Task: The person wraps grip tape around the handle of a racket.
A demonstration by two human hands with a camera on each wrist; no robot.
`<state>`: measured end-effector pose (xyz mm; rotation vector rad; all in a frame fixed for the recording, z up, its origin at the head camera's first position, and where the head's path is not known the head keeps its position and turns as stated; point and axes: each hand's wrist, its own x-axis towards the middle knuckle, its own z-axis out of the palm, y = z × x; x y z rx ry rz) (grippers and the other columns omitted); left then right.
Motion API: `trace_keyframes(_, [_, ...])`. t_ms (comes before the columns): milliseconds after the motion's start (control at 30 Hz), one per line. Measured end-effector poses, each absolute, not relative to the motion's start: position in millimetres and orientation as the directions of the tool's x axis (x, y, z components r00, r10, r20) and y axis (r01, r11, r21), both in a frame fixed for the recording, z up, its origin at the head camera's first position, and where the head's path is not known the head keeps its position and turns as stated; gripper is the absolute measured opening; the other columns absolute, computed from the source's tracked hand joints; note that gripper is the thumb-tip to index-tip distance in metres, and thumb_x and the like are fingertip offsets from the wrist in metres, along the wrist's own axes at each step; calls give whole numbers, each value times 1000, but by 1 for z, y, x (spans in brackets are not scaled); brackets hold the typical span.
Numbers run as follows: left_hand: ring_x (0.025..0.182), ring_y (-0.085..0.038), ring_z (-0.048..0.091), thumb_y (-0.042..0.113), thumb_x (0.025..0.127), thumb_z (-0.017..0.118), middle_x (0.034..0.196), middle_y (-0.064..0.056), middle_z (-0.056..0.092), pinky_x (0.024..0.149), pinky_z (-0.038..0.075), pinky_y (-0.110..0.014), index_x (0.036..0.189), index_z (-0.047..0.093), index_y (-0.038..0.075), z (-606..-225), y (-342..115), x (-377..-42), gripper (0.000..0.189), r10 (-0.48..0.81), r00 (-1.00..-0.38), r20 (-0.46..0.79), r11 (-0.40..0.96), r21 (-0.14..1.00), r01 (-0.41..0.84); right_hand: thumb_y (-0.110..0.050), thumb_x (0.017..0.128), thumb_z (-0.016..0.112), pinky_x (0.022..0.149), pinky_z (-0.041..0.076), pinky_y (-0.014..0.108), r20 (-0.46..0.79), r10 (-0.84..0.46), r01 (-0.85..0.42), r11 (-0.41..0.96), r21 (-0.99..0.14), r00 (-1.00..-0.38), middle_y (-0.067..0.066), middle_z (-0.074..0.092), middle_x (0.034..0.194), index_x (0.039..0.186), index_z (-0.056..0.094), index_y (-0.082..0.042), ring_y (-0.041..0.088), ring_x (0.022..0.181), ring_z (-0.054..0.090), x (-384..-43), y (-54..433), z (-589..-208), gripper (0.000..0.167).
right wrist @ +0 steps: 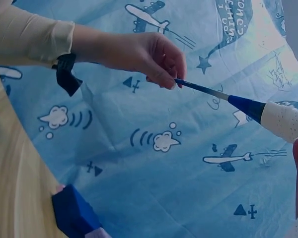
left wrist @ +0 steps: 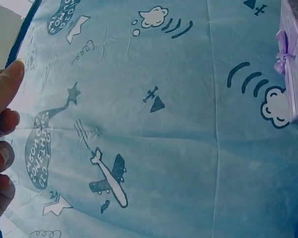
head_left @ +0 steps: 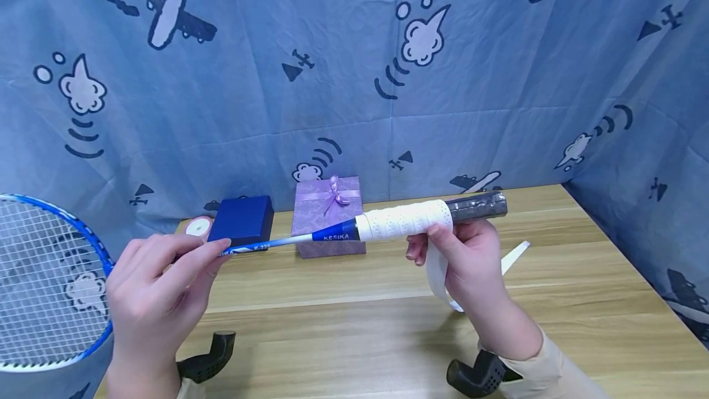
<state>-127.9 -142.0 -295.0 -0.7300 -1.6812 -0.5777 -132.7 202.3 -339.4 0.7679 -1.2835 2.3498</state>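
A blue and white badminton racket (head_left: 335,231) is held across the head view, its strung head at the left. The left hand (head_left: 160,288) pinches the thin shaft between thumb and fingers. White perforated grip tape (head_left: 404,219) covers the handle from the blue cone up to near the right hand (head_left: 471,257). Beyond the wrap, the dark handle end (head_left: 479,205) is bare. The right thumb presses the tape at the wrap's edge, fingers behind the handle, and a loose strip (head_left: 437,273) hangs below. In the right wrist view, the left hand (right wrist: 156,59) pinches the shaft.
On the wooden table (head_left: 332,337), a purple gift box (head_left: 310,208) with a ribbon bow stands at the back. Beside it are a dark blue box (head_left: 240,220) and a pink-and-white roll (head_left: 198,226). A blue patterned curtain (head_left: 343,79) hangs behind.
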Motion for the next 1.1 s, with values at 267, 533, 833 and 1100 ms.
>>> trace_keyframes(267, [50, -22, 42, 33, 101, 69, 74, -9, 74, 57, 30, -25, 80, 82, 6, -291, -142, -127, 36, 179, -152, 972, 668, -7, 744, 7, 102, 54, 57, 58, 29, 737, -104, -539, -614, -576, -668, 17, 74, 92, 142, 52, 11, 23, 68, 72, -141, 209, -338, 40])
trace_keyframes(533, [54, -24, 49, 34, 100, 70, 74, -9, 73, 59, 33, -28, 82, 82, 5, -290, -143, -127, 36, 162, -164, 973, 665, 16, 747, 7, 101, 55, 58, 58, 29, 735, -97, -535, -622, -572, -672, 17, 75, 91, 124, 63, 8, 22, 70, 73, -141, 208, -340, 24])
trace_keyframes(833, [50, -23, 48, 39, 100, 70, 72, -10, 72, 54, 34, -30, 85, 82, 6, -294, -145, -127, 38, 198, -194, 961, 683, 7, 730, -10, 101, 66, 56, 59, 29, 663, 27, -578, -519, -630, -748, 13, 75, 79, 103, 68, 5, 18, 62, 72, -136, 203, -343, 15])
trace_keyframes(1100, [48, -17, 38, 37, 98, 72, 71, -7, 72, 52, 29, -27, 82, 83, 8, -294, -146, -128, 35, 197, -168, 966, 664, -6, 748, 0, 100, 62, 37, 33, 34, 647, 27, -596, -418, -685, -762, 8, 65, 64, 94, 67, 1, 17, 43, 48, -135, 206, -346, 7])
